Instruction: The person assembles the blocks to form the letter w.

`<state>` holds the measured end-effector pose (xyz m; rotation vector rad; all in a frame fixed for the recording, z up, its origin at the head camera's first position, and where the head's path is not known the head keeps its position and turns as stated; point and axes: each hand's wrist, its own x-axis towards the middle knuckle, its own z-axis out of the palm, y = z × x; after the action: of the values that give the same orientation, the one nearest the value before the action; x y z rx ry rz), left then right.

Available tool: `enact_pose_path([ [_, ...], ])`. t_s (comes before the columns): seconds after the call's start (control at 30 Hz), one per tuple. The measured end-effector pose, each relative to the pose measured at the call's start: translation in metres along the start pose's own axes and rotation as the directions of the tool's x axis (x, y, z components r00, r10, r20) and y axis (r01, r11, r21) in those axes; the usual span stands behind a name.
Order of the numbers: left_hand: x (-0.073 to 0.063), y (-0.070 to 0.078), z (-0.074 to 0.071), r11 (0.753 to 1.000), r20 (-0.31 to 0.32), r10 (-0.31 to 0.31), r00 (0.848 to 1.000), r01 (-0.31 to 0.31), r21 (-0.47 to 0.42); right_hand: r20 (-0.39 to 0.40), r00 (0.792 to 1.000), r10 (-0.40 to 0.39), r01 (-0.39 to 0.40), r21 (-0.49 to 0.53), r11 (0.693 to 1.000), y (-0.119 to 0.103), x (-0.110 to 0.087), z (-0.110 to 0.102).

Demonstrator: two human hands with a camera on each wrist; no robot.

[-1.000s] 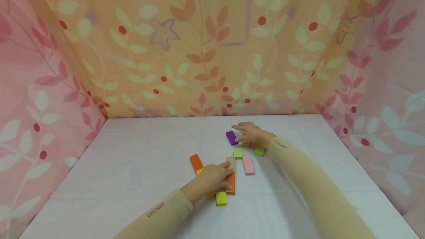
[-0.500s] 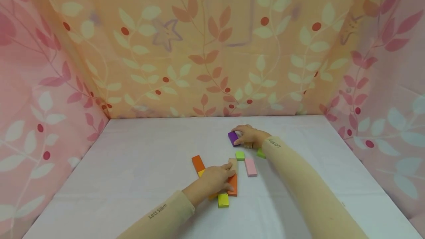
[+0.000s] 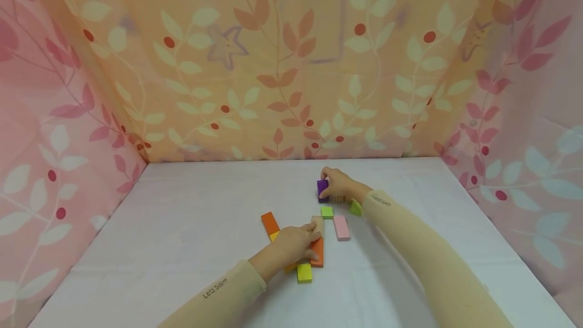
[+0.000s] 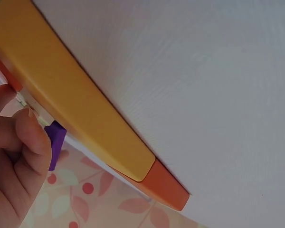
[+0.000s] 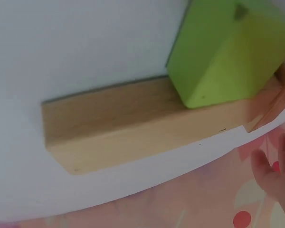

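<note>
A peach-orange, leaf-printed fabric wall [image 3: 255, 65] fills the upper frame; pink leaf-printed fabric panels [image 3: 32, 115] flank it left and right; a white cloth-covered bench [image 3: 191, 216] spreads below.

I saw the left hand [image 3: 291, 244] on two end-to-end blocks [image 3: 317, 256] on the table [image 3: 182, 206]. Right of them lay a third block [image 3: 341, 228], with a fourth block [image 3: 327, 212] behind-left of it. Farther back, the right hand [image 3: 340, 185] was at a fifth block [image 3: 322, 194].
</note>
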<state>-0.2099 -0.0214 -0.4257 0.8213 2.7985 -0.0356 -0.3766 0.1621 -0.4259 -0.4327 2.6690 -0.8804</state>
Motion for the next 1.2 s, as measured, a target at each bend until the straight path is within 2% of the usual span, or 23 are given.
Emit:
enact_pose_path([
  [0.13, 0.0, -0.001, 0.001, 1.0, -0.002, -0.006, 1.0, 0.006, -0.01, -0.022, 1.0, -0.008, 0.008, -0.014, 1.0, 0.002, -0.007, -0.001],
  [0.23, 0.001, -0.003, 0.002, 1.0, -0.006, -0.008, 1.0, 0.008, -0.009, -0.074, 0.997, -0.018, 0.018, -0.011, 1.0, 0.004, -0.013, -0.003],
  [0.33, 0.0, -0.003, 0.001, 1.0, -0.006, -0.008, 1.0, 0.008, -0.01, -0.135, 0.991, 0.004, 0.011, 0.112, 0.994, 0.005, -0.023, -0.006],
  [0.47, 0.0, -0.002, 0.001, 1.0, -0.008, -0.001, 1.0, 0.001, 0.006, -0.176, 0.984, 0.039, 0.014, 0.29, 0.957, 0.004, -0.04, -0.013],
  [0.7, 0.0, -0.001, 0.001, 1.0, -0.009, -0.005, 1.0, 0.005, 0.011, -0.119, 0.986, 0.114, -0.048, 0.451, 0.891, 0.002, -0.072, -0.019],
  [0.93, 0.0, -0.001, 0.002, 1.0, 0.006, 0.001, 1.0, -0.001, 0.009, -0.068, 0.983, 0.17, -0.12, 0.461, 0.879, 0.003, -0.094, -0.022],
  [1.2, 0.0, 0.0, 0.001, 1.0, -0.005, 0.008, 1.0, -0.008, -0.011, -0.068, 0.981, 0.18, -0.133, 0.435, 0.891, -0.004, -0.111, -0.025],
])
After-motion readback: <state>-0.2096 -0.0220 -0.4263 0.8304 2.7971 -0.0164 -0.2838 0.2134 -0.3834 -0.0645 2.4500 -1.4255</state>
